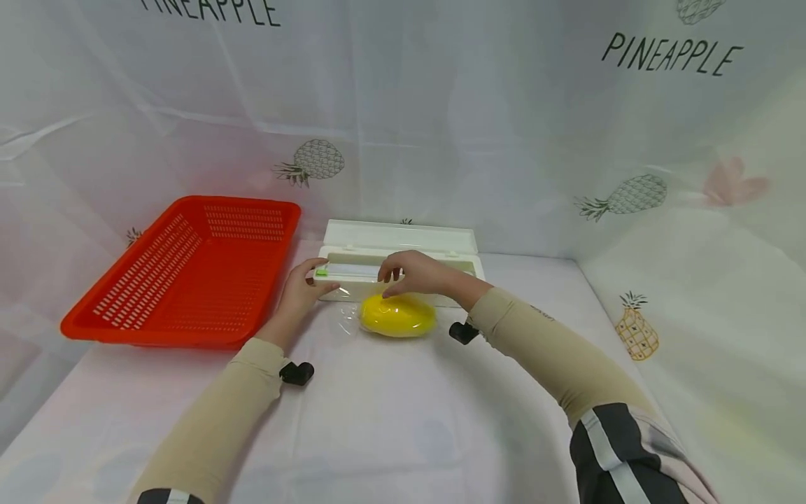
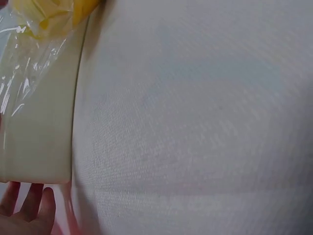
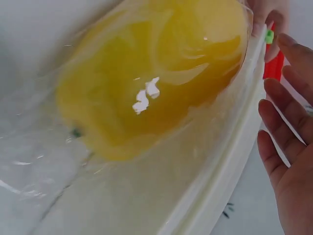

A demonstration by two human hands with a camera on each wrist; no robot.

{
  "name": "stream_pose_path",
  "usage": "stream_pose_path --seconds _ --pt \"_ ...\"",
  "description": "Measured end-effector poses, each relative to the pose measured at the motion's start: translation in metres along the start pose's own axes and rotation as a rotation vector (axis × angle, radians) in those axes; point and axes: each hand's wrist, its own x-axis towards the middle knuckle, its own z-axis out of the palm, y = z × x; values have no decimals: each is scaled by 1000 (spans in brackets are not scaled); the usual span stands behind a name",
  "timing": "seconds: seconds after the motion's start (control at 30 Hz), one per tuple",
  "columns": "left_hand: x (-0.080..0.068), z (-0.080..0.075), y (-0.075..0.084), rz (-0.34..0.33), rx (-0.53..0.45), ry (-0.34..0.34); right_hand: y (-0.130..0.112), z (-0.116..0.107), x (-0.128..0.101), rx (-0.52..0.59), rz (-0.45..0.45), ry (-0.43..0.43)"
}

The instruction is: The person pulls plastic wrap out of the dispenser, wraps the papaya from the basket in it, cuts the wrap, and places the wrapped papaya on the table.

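— What stood at the far left of the worktop (image 1: 390, 420)?

— A red slotted basket (image 1: 189, 269), lying apart from both hands.

— And the left hand (image 1: 301, 288)?

— It lay at the left end of the white film dispenser (image 1: 399, 259), just by the little green slider (image 1: 322, 272). The thumb and forefinger were stretched toward that end, fingers loose rather than clenched; I could not tell whether they pinched the film edge.

— Where was the yellow fruit (image 1: 397, 315)?

— On the worktop, right in front of the dispenser, between the two hands and under a sheet of clear film (image 1: 346, 318). The right wrist view showed the film glossy over it, and the dispenser's front edge beside it.

— The right hand (image 1: 415, 273)?

— Above the fruit, against the dispenser's open front. Its fingers were straight and relaxed, tips pointing down toward the film, grasping nothing that I could see.

— Anything further right?

— Only the pineapple-printed cloth (image 1: 661, 210) behind.
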Motion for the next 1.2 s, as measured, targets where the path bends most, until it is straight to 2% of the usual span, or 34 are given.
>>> stream_pose_path --seconds 0.2,0.37,0.6,0.77,1.03,1.2 --pt "3 -3 -6 10 -12 -31 -13 0 41 -57 -63 -34" --pt "5 -2 -12 29 -25 -54 -22 -2 68 -102 -109 -106" --pt "9 -3 -19 99 -1 -57 -27 0 94 -34 -65 -234" --pt "10 -4 -19 105 31 -68 -25 5 105 -14 -73 -288" --pt "12 -3 -19 100 30 -94 -28 5 108 -48 -90 -340" --pt "13 -5 -21 111 31 -96 -26 6 111 -37 -89 -342"
